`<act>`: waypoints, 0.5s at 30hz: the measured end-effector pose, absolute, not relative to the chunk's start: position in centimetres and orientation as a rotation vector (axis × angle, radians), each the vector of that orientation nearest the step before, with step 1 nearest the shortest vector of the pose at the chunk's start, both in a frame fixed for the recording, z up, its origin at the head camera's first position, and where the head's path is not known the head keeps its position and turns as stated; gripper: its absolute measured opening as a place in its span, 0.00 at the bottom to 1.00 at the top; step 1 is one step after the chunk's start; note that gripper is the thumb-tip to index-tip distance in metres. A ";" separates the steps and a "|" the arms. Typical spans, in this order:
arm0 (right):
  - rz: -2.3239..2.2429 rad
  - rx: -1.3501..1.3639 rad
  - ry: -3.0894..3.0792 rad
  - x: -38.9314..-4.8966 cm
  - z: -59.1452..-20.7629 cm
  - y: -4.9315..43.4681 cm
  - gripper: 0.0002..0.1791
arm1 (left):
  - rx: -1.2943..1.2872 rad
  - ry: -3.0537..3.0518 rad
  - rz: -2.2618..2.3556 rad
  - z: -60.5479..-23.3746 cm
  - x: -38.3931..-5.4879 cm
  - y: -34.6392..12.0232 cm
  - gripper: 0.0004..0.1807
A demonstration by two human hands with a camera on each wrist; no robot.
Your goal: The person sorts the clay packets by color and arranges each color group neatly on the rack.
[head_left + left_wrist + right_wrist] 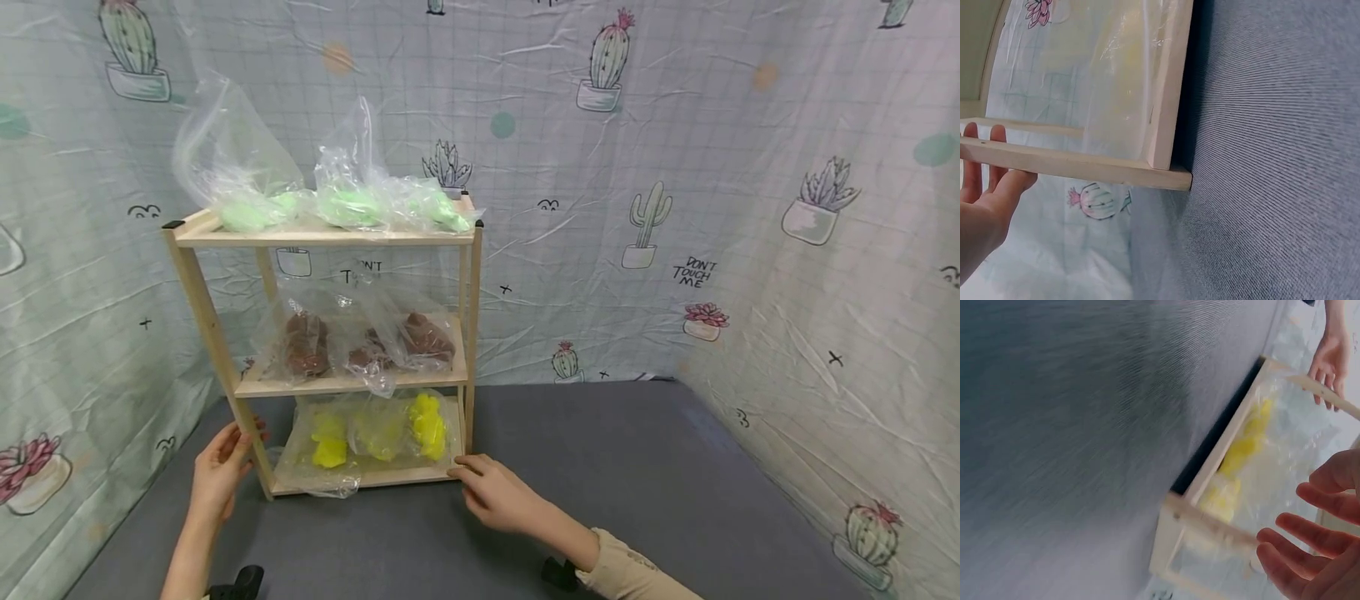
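A light wooden three-tier shelf [352, 385] stands upright on the dark grey surface. My left hand [219, 468] holds its front left post, thumb on one side and fingers reaching past the other, as the left wrist view shows with the post [1054, 161] between them. Beside the lower right corner is my right hand [498, 493], its fingers spread and slightly bent in the right wrist view. Whether it touches the wood I cannot tell. Clear plastic bags with yellow pieces [427, 427] lie on the bottom tier, brown pieces [306, 343] on the middle, pale green pieces [348, 207] on top.
A grey ribbed cloth [600, 467] covers the surface around the shelf. Behind and at both sides hangs a pale curtain [525, 167] printed with cacti. Some bag plastic [341, 485] hangs over the bottom tier's front edge.
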State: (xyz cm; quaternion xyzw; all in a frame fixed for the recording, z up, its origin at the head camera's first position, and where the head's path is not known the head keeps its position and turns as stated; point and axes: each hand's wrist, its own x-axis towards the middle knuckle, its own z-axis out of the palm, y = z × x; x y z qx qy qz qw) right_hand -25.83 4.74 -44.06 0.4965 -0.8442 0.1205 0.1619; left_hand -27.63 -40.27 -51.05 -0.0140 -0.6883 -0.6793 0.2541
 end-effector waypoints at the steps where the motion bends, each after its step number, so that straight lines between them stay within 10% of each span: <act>1: 0.366 1.410 -2.411 -25.7 -44.0 5.3 0.17 | -0.052 -1.851 -1.847 -51.1 -27.6 -40.3 0.24; 15: 0.445 1.244 -2.422 -24.8 -44.4 12.6 0.19 | -0.051 -1.904 -1.645 -48.1 -23.8 -37.5 0.25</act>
